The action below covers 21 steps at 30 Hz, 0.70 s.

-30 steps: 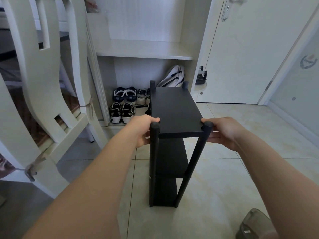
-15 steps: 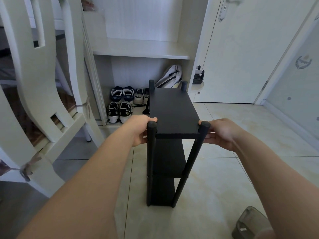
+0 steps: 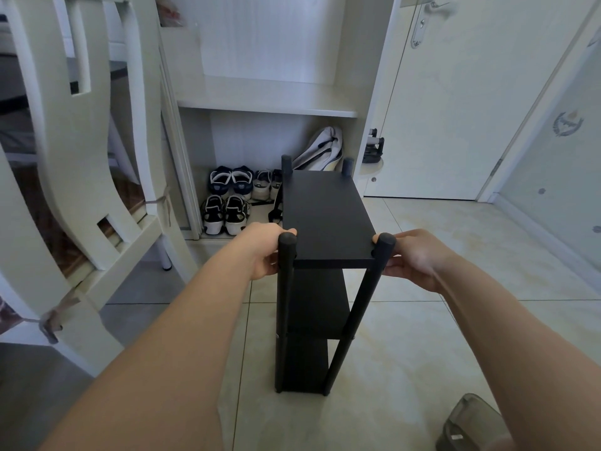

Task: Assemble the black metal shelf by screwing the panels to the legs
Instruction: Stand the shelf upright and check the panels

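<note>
I have the black shelf (image 3: 317,297) standing upright on the tiled floor (image 3: 406,353) in front of me, its short end toward me, and I hold it at the two near corners. My left hand (image 3: 263,252) grips the top of the near left leg (image 3: 283,320), fingers curled round behind the post and the thumb lying over the edge of the top panel (image 3: 325,219). My right hand (image 3: 413,258) grips the near right leg (image 3: 354,320) the same way, with the thumb tip touching the panel just beside the rounded cap of the post and the fingers wrapped under the corner. Two more panels sit below the top one, between the legs, and the caps of the two far legs (image 3: 347,166) stick up past the far edge. The feet of the near legs are close to the floor, but I cannot tell whether they touch it. Just beyond the shelf is an open cupboard (image 3: 266,99) with pairs of shoes (image 3: 224,213) lined up on its bottom and a pale bag (image 3: 322,151) leaning in its right corner. A white door (image 3: 455,109) is to the right of the cupboard, and a white chair (image 3: 81,157) stands close on my left. Low on the right, by my forearm, lies a grey thing (image 3: 471,424) I cannot make out.
</note>
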Each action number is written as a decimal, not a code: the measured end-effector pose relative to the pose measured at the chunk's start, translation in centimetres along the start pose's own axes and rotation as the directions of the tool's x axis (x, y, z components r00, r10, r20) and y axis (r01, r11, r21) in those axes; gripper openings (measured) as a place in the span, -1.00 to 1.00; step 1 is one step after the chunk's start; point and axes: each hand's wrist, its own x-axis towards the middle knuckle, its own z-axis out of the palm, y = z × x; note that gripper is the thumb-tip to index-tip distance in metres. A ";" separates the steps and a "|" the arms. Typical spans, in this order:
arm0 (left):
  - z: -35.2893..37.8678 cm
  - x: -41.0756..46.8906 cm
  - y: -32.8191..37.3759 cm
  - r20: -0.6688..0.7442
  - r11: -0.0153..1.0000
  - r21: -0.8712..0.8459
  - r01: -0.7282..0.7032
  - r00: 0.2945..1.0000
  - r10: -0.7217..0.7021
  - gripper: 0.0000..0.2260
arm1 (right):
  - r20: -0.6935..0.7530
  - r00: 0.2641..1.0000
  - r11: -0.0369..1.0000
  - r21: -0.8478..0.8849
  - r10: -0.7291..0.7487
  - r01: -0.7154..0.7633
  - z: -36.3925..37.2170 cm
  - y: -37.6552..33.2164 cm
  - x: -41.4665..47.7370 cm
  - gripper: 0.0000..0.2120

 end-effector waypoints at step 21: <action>-4.9 0.2 -5.0 0.259 0.701 0.708 -0.091 0.956 -0.138 -0.60 | 0.340 0.658 0.451 -0.516 -0.672 0.728 8.0 -4.3 -5.8 -0.72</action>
